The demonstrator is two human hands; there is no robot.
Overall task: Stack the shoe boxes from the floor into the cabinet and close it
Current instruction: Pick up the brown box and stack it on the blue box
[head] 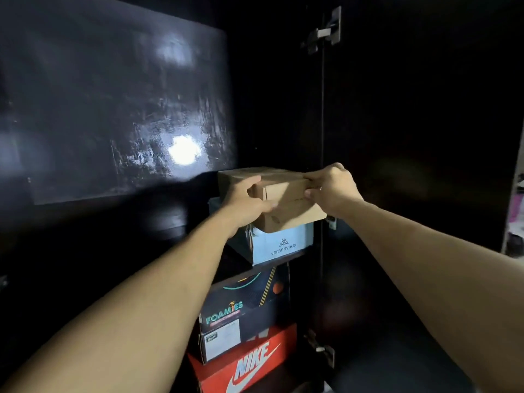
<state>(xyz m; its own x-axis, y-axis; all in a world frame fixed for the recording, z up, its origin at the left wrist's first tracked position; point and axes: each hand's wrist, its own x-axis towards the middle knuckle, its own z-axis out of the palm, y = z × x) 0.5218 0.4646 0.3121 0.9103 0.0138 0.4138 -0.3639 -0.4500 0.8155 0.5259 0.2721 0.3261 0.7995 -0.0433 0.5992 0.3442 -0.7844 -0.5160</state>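
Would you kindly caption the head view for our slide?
Both hands set a plain brown cardboard box atop stacked shoe boxes inside a dark cabinet.

left arm: stretched far forward, left hand (249,201) curled in a grip
right arm: same, right hand (330,188) pinching, fingers bent

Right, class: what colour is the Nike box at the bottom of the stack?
Red-orange with white lettering, on the Nike box; head view.

Dim room, glossy dark panel (113,109)
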